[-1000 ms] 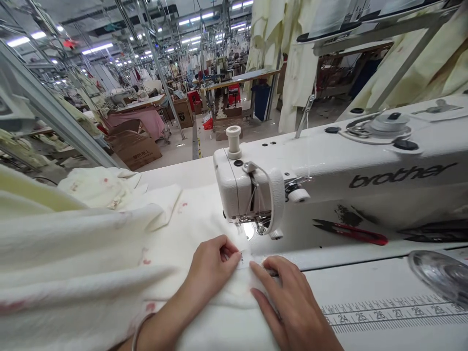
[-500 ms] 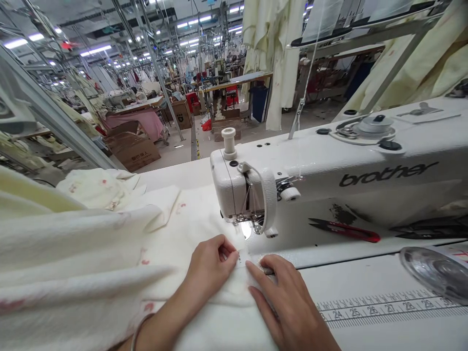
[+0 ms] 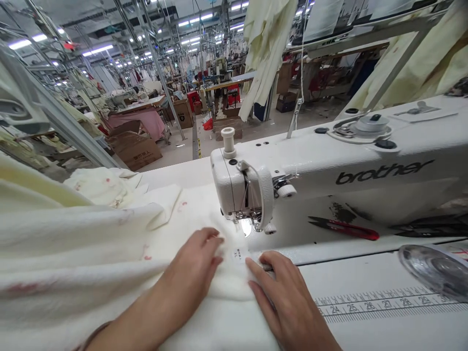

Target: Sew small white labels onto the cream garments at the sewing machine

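A small white label [image 3: 237, 255] printed "XL" lies on cream fleece-like fabric [image 3: 197, 209] with faint pink marks, just in front of the sewing machine's needle area [image 3: 245, 225]. To the label's left, my left hand [image 3: 199, 261] hovers over the fabric, slightly blurred, fingers loosely apart and holding nothing visible. My right hand [image 3: 283, 292] rests at the label's right edge, index fingertip touching it and thumb spread on the fabric. A small grey piece [image 3: 268, 267] shows between its fingers; whether it is held, I cannot tell.
The white sewing machine head [image 3: 237, 183] stands behind my hands. Red-handled thread snips [image 3: 343, 228] and dark scissors [image 3: 431, 227] lie on the right. A clear round dish [image 3: 435, 270] sits near a printed ruler [image 3: 380, 306]. Bunched fabric [image 3: 102, 187] covers the left.
My left hand has let go of the label and drawn back to the left, uncovering its print. The right hand has stayed almost where it was.
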A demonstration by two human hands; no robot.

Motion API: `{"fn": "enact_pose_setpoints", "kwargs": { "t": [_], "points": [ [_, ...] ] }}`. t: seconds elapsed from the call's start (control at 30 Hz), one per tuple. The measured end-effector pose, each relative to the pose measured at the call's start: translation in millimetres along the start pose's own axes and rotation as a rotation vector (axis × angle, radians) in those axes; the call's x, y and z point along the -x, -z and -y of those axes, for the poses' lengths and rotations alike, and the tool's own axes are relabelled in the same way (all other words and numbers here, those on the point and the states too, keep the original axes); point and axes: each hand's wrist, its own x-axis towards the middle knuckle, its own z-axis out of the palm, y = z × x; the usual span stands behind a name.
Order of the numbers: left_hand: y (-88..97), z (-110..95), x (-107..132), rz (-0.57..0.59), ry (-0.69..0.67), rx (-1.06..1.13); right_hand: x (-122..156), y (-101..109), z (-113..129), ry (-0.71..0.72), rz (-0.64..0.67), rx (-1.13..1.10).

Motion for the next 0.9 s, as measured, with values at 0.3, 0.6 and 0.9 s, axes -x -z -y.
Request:
{"fn": "enact_pose_setpoints", "kwargs": {
  "t": [0.3, 0.6, 0.9],
  "points": [
    [-30.5, 5.4, 20.9, 0.113, -0.410, -0.232, -0.2, -1.2, -1.0, 0.005, -0.002, 0.010],
    [-32.4, 9.0, 25.2, 0.128, -0.376, -0.187, 3.3, -3.6, -2.0, -0.004, -0.013, 0.007],
    [-33.6, 9.5, 26.8, 0.154, -0.351, -0.188, -1.0, -0.3, -2.1, 0.035, -0.026, 0.025]
  ]
}}
